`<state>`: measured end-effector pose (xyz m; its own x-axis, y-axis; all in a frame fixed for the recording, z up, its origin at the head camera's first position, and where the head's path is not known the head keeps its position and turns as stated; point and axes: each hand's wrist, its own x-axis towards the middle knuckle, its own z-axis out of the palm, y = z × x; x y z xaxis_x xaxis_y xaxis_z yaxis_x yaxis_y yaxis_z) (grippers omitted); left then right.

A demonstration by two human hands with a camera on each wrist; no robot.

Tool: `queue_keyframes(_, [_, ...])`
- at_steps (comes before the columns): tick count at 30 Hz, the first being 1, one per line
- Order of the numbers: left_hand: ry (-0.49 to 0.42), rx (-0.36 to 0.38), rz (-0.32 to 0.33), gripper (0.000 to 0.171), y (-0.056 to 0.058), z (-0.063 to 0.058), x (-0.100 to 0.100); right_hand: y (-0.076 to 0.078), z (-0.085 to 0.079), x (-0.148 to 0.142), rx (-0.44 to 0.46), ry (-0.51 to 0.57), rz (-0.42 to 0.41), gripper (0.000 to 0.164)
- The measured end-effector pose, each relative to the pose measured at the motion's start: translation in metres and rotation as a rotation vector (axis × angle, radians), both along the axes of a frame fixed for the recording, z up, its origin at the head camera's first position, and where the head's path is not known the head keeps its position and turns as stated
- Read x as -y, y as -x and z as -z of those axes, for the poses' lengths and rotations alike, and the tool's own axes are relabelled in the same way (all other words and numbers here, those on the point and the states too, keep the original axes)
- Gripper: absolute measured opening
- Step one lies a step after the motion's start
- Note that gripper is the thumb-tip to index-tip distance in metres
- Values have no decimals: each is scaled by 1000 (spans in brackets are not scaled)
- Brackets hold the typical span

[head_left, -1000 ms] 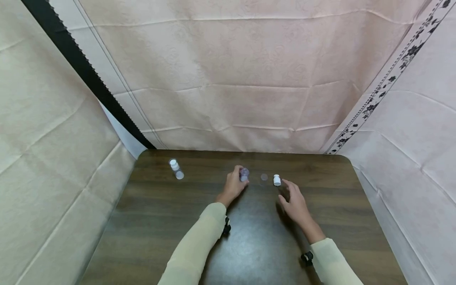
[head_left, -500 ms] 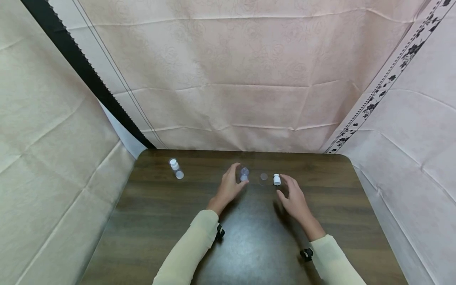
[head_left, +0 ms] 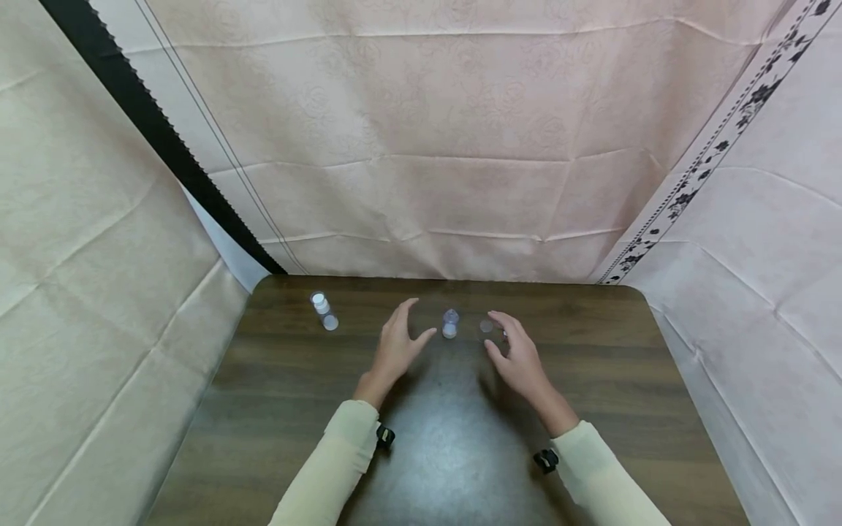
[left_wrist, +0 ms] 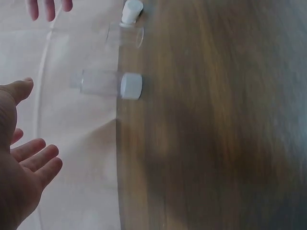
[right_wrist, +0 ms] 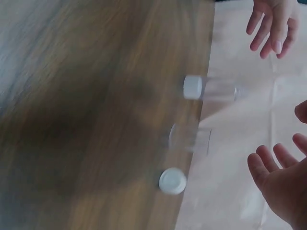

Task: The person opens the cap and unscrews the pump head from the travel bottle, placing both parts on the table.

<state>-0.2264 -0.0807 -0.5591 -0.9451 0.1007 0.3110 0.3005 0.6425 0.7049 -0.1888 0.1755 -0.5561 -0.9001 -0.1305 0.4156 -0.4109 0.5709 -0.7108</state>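
My left hand, fingers spread and thumb out, stands to the left of a small clear bottle and apart from it. That bottle is upside down, its white cap on the table. My right hand is also empty, its thumb and forefinger reaching either side of a clear open cylinder in the head view. From the right wrist view, its fingers are above the cylinder and clear of it. A small white round-ended piece stands beside the cylinder, mostly hidden behind the right hand in the head view.
Another clear container with white at its top and base stands at the back left of the wooden table. Pale cloth hangs behind the table's back edge and along both sides.
My left hand has let go of the upside-down bottle and drawn back left. My right hand has moved left from the white piece toward the clear cylinder. The bottle stays standing.
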Motion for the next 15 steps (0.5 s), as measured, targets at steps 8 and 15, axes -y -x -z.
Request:
queue_keyframes(8, [-34, -47, -66, 67, -8, -2, 30, -3, -10, 32, 56, -10, -99, 54])
queue_keyframes(15, [-59, -109, -148, 59, -16, 9, 66, -5, -4, 57, 39, -34, -152, 52])
